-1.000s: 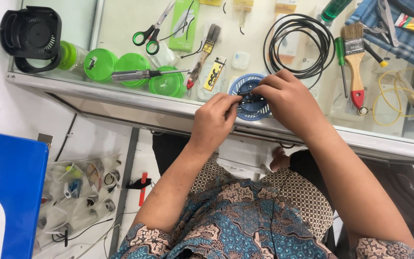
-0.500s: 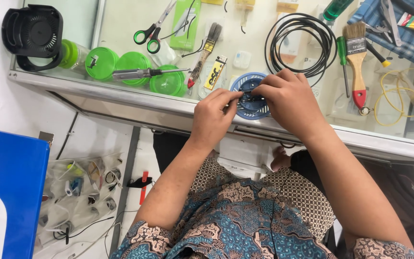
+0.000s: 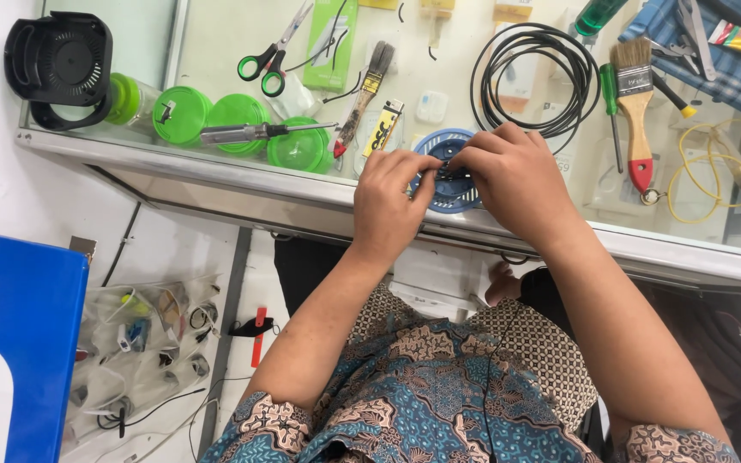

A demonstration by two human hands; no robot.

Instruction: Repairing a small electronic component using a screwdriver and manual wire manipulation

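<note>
Round blue plastic fan grille [image 3: 454, 194] with a small dark part at its centre, lying flat on the glass bench [image 3: 216, 159] near the front edge, half hidden under both hands. Left hand [image 3: 385, 201] and right hand [image 3: 516, 176] meeting over the middle, fingers pinched together on the dark centre part. Fitting or freeing that part, by the look of it; steady twin-handed grip needed next. Slatted, ring-patterned, pale blue. Coiled black cable [image 3: 535, 77] just behind.

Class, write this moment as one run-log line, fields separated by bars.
left hand: pinching blue round grille | right hand: fingers on its small dark centre part | place: glass counter edge | nearby: black cable coil, paintbrush
</note>
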